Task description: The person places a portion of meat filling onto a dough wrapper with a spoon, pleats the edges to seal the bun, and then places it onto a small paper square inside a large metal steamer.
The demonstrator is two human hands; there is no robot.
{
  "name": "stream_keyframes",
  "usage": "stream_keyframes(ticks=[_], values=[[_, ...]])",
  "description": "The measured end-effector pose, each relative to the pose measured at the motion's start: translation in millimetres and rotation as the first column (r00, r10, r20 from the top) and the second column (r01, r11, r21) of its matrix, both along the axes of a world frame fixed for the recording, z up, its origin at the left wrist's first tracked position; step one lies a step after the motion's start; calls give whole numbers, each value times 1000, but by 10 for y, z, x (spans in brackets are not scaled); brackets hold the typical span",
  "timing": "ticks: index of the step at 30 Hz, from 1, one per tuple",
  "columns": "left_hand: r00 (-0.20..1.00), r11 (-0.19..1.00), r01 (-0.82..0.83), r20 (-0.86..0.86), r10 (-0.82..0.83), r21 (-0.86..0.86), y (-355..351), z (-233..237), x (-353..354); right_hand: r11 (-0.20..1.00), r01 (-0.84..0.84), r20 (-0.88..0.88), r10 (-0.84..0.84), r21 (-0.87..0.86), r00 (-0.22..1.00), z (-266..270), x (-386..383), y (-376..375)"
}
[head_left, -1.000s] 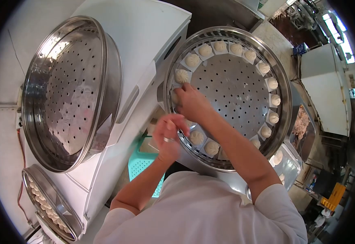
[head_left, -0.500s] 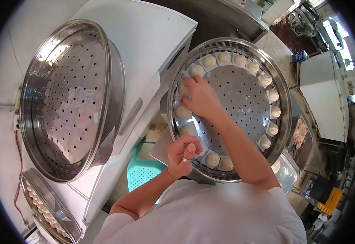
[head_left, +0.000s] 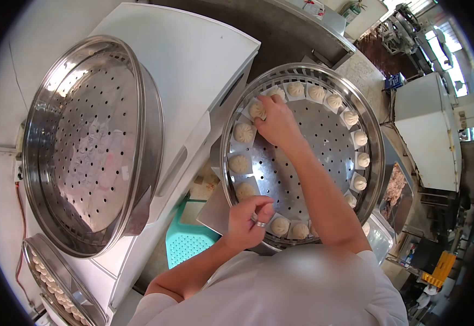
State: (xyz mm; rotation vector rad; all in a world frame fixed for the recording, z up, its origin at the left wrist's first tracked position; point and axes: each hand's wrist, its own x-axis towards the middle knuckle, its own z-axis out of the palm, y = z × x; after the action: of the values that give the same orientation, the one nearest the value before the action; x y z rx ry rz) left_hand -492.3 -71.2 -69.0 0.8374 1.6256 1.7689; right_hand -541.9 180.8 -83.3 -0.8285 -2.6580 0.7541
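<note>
Bun (head_left: 256, 110) partly under R hand (head_left: 278, 124)

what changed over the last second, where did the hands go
The right hand moved along the left rim of the steamer tray, away from the person, and now touches a bun at the far left. The left hand dropped back to the near rim, fingers curled. The large tray at left and the buns round the right rim stayed put.
</note>
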Motion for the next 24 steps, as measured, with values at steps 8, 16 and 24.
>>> stream_keyframes(ticks=[8, 16, 24], values=[[968, 982, 35, -237, -79, -185, 104, 89, -9, 999, 43, 18, -43, -15, 999, -16, -6, 162], [952, 976, 57, -283, -116, -208, 107, 94, -13, 994, 66, 81, -73, 84, 994, -40, -28, 681], [944, 982, 68, -306, -121, -179, 137, 108, -37, 997, 66, 69, -69, 49, 995, -232, -64, 796]])
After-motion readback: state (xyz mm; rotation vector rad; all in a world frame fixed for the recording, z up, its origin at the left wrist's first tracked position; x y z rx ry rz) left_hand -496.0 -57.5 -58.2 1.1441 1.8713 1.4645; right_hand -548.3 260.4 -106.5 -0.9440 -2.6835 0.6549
